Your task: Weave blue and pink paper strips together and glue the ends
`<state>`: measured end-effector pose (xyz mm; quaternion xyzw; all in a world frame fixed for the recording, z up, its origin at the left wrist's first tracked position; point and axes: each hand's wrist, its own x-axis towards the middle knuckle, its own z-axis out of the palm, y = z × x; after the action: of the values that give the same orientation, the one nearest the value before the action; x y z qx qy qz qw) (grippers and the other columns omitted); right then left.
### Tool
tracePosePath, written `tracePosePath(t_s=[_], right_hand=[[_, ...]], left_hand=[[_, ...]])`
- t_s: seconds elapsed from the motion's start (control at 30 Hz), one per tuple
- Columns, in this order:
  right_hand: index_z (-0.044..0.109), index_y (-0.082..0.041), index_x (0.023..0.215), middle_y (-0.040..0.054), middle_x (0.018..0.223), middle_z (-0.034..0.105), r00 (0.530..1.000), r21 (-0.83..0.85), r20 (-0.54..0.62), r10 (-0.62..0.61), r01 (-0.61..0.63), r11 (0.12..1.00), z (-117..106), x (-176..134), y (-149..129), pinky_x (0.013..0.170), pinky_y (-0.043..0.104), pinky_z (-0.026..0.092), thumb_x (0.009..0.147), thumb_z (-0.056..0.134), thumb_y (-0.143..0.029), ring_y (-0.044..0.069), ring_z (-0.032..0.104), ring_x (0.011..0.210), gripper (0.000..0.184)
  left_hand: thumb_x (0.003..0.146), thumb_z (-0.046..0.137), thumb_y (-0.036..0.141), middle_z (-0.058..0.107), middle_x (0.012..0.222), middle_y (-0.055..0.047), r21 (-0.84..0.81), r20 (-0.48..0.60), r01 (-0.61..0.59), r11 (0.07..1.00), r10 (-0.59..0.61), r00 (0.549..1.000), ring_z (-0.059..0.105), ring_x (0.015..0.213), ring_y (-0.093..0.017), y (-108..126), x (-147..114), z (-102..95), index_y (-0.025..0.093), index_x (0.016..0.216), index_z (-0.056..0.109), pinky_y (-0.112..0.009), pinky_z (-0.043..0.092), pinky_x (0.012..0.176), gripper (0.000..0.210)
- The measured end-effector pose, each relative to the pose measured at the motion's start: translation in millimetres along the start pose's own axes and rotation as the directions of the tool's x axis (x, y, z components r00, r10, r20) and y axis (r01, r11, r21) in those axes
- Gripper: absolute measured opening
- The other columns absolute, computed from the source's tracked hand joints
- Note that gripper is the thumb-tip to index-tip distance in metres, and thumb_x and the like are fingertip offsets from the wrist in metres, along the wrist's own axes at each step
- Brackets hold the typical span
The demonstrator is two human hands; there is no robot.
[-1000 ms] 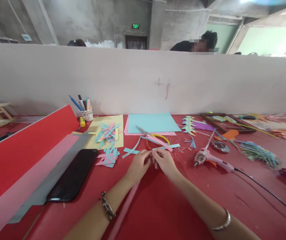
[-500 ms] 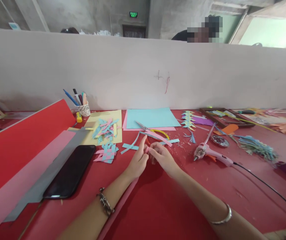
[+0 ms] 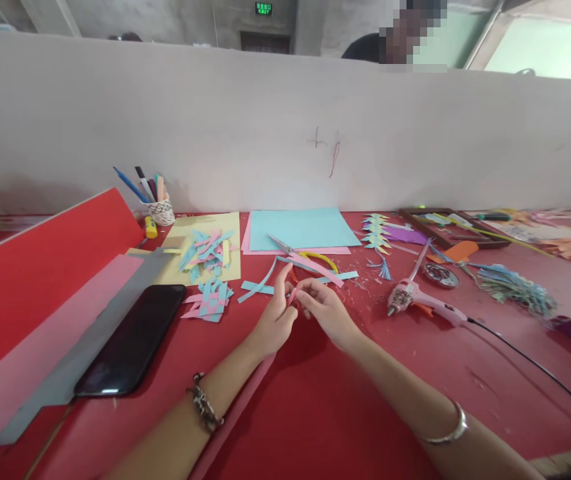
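Between the fingertips of both hands is a small piece of pink paper strip [image 3: 292, 297], mostly covered by the fingers. My left hand [image 3: 271, 325] pinches it from the left, its index finger pointing up. From the right, the thumb and fingers of my right hand [image 3: 329, 312] are closed on the same piece. Just beyond the hands lie scissors [image 3: 280, 244] with yellow handles, a loose pink strip [image 3: 319, 270] across them. Light blue strips [image 3: 257, 288] lie around there too. Left of the hands is a woven pink-and-blue paper piece [image 3: 210, 301].
Cut paper pieces [image 3: 208, 252] lie on a yellow sheet [image 3: 165, 263]. Blue paper [image 3: 305, 227] is at the back. A black phone [image 3: 132, 340] lies left; a pink glue gun [image 3: 435, 305] with a cord lies right. A pen cup [image 3: 161, 212] stands by the white partition [image 3: 245, 127].
The view has tilted down slightly, so things sit higher in the picture. The fingers have shifted a little around the pink strip, and more of it shows between them.
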<state>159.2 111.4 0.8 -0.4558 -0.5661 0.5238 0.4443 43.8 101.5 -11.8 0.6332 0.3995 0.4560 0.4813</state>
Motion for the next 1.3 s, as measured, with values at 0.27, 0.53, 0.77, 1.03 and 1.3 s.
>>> tracePosePath(t_s=[0.27, 0.53, 0.77, 1.03, 1.3], right_hand=[[0.047, -0.019, 0.068, -0.0081, 0.054, 0.043, 1.000, -0.005, 0.002, 0.013, -0.013, 1.000, 0.3, -0.2, 1.1, 0.046, 0.021, 0.032, 0.067, 0.052, -0.034, 0.005, 0.037, 0.043, 0.016], [0.046, -0.019, 0.061, -0.0081, 0.051, 0.040, 0.996, -0.011, -0.089, 0.029, -0.030, 0.999, 1.9, -3.0, -1.3, 0.045, 0.020, 0.027, 0.065, 0.049, -0.028, 0.005, 0.034, 0.045, 0.010], [0.046, -0.018, 0.059, -0.0090, 0.046, 0.039, 0.989, 0.041, -0.109, 0.102, -0.098, 0.994, 0.2, -2.0, -0.9, 0.044, 0.020, 0.026, 0.062, 0.049, -0.028, 0.004, 0.033, 0.042, 0.010], [0.046, -0.018, 0.060, -0.0106, 0.042, 0.037, 0.986, 0.122, -0.120, 0.119, -0.105, 0.987, -2.5, -0.6, 0.1, 0.043, 0.019, 0.022, 0.061, 0.052, -0.029, 0.003, 0.030, 0.040, 0.013], [0.046, -0.018, 0.061, -0.0106, 0.042, 0.036, 0.998, 0.033, -0.060, 0.035, -0.033, 0.999, -0.9, -3.7, 1.1, 0.043, 0.019, 0.025, 0.065, 0.048, -0.026, 0.004, 0.031, 0.040, 0.009]], left_hand=[[0.068, 0.032, 0.006, 0.046, 0.085, -0.002, 0.051, -0.005, 0.017, 0.999, -0.017, 1.000, 0.041, 0.062, -0.012, -2.6, -0.1, -0.2, 0.025, 0.131, 0.023, -0.029, 0.046, 0.069, 0.067], [0.079, 0.032, 0.015, 0.053, 0.086, -0.003, 0.130, -0.006, -0.026, 0.991, 0.027, 1.000, 0.052, 0.075, -0.015, -2.6, -0.6, 2.7, 0.020, 0.129, 0.027, -0.031, 0.045, 0.076, 0.050], [0.084, 0.038, 0.032, 0.057, 0.103, -0.006, 0.329, -0.007, -0.099, 0.939, 0.107, 0.994, 0.053, 0.090, -0.017, -5.6, 3.3, -5.4, 0.018, 0.108, 0.050, -0.029, 0.042, 0.078, 0.030], [0.082, 0.040, 0.026, 0.054, 0.080, -0.002, 0.594, -0.033, -0.145, 0.791, 0.204, 0.978, 0.051, 0.071, -0.015, -6.4, 1.9, -8.6, 0.019, 0.095, 0.058, -0.026, 0.039, 0.064, 0.023], [0.080, 0.040, 0.033, 0.035, 0.051, 0.004, 0.440, -0.139, -0.050, 0.896, 0.123, 0.983, 0.036, 0.052, -0.010, 0.4, 3.0, -7.9, 0.018, 0.050, 0.039, -0.023, 0.028, 0.052, 0.034]])
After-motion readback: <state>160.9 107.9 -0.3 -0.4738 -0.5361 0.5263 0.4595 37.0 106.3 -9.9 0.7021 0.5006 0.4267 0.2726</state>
